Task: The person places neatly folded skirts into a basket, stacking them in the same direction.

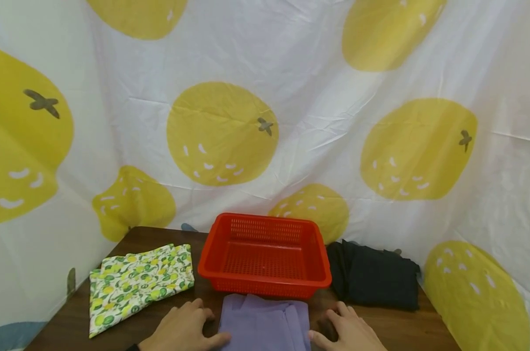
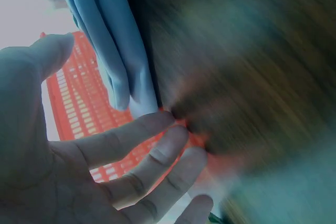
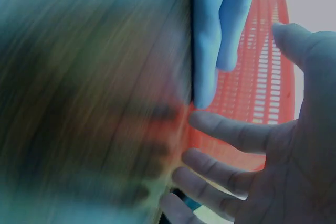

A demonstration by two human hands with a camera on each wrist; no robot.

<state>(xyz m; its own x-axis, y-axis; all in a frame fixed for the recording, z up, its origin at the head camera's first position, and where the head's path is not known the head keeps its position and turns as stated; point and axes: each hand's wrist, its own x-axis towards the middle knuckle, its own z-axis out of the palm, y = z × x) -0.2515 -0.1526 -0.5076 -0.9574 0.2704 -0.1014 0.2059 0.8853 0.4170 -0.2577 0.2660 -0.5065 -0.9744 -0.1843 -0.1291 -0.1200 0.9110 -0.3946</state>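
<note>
A folded purple cloth [image 1: 265, 324] lies on the table, just in front of a red plastic basket [image 1: 265, 282]. My left hand [image 1: 183, 327] is at the cloth's left side, its thumb tip at that edge and its fingers spread loosely on the table side. On the opposite side, my right hand [image 1: 345, 329] has its thumb tip near the cloth's right edge, fingers extended. Both wrist views show the cloth's layered edge, bluish there, between thumb and fingers: the cloth [image 2: 123, 40] in the left one, the cloth [image 3: 207, 35] in the right one. Neither hand grips anything.
Left of the basket lies a folded white cloth with a lemon print [image 1: 142, 280]. A folded dark cloth [image 1: 379, 278] sits to the right. The dark wooden table [image 1: 416, 326] is backed by a white curtain with yellow fruit [image 1: 313, 122], which also hangs along both sides.
</note>
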